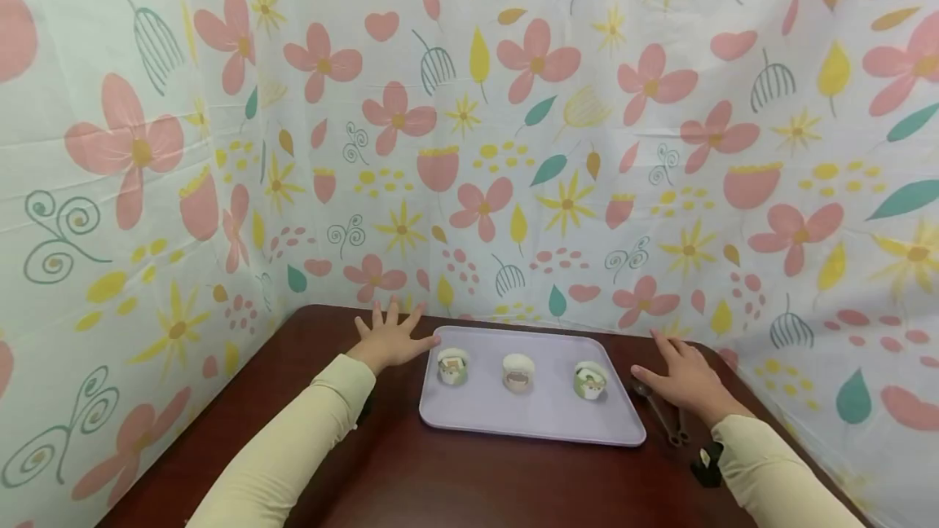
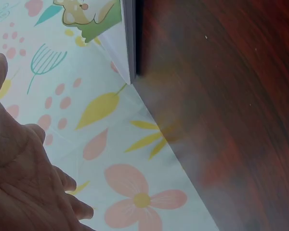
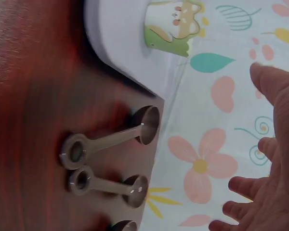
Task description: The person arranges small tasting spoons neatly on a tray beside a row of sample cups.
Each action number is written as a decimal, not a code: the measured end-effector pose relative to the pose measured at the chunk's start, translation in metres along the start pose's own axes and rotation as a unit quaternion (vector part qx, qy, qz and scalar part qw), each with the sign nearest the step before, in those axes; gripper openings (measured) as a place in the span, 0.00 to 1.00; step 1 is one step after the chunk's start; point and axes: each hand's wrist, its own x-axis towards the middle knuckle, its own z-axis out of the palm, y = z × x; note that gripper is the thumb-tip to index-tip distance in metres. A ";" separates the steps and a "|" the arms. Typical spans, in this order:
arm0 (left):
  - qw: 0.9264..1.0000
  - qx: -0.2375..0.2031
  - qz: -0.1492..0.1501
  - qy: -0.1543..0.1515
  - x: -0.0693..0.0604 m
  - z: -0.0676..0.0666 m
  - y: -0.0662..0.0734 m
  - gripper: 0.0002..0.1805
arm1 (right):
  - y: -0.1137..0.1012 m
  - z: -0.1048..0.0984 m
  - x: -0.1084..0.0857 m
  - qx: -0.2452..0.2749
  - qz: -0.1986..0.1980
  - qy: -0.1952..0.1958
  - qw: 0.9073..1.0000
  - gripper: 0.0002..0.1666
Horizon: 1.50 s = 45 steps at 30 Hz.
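My left hand (image 1: 389,342) is held with fingers spread at the left edge of a lavender tray (image 1: 528,424); whether the thumb touches it I cannot tell. Beyond the tray's right edge, my right hand (image 1: 685,381) hovers with fingers apart, holding nothing. Three small printed cups stand in a row on the tray: a left cup (image 1: 452,368), a middle cup (image 1: 517,375) and a right cup (image 1: 590,381). Below the right hand lie a larger measuring spoon (image 3: 113,139) and a smaller measuring spoon (image 3: 108,186). A third spoon's bowl (image 3: 124,226) is cut off by the right wrist view.
Everything stands on a dark red-brown wooden table (image 1: 440,479). A white curtain (image 1: 469,267) with pink, yellow and teal flowers hangs behind it and along both sides. Near the right sleeve is a small black object (image 1: 707,467), whose kind is unclear.
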 end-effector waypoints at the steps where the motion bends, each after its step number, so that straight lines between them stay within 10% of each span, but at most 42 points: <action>1: 1.000 -0.002 0.000 0.001 0.000 0.000 0.000 0.52 | 0.000 0.000 -0.001 0.006 -0.003 -0.001 1.000 0.58; 45: 0.997 -0.048 -0.032 -0.048 -0.005 0.029 -0.004 0.46 | 0.013 0.033 -0.028 0.073 0.071 -0.042 0.994 0.19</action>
